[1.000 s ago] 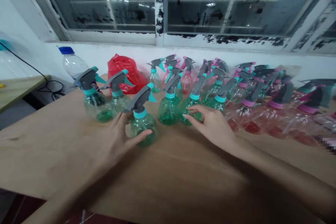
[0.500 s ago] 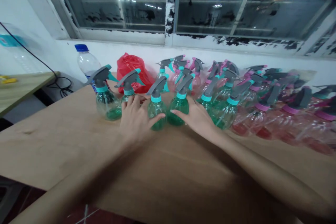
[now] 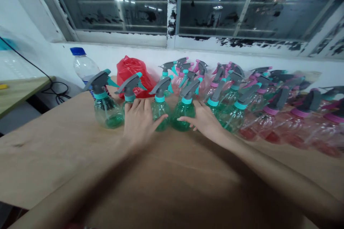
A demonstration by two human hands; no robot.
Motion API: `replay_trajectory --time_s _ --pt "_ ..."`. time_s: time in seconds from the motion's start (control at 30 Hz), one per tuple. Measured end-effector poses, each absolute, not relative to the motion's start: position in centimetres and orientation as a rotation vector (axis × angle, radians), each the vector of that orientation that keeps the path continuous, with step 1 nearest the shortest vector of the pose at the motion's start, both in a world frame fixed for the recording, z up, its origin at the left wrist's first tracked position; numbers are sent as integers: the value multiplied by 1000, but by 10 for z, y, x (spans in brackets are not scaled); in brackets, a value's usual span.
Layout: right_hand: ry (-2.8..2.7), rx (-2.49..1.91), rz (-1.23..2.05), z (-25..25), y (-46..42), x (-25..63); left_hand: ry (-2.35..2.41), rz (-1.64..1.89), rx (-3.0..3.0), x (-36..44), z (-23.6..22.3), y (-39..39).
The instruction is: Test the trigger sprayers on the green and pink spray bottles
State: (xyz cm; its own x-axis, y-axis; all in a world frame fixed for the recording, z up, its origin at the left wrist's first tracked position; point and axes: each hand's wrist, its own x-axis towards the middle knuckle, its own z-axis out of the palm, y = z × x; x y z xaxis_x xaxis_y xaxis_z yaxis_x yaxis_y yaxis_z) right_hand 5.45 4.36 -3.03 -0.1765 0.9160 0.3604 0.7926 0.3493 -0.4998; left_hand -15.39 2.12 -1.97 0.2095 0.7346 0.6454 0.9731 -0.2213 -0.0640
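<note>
Left hand wraps one green spray bottle, right hand clasps its green neighbour, both toward the far edge of the table, thumbs in front, apparently steadying rounded bodies upright.

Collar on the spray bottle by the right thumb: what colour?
Turquoise collar; shows best in the head view.
</note>
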Motion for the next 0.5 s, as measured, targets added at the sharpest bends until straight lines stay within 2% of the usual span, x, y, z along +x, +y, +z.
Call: replay_trajectory --time_s 0.5 --pt "-2156 -1353 236 -20 18 63 -1563 -865 -2034 -147 -37 -15"
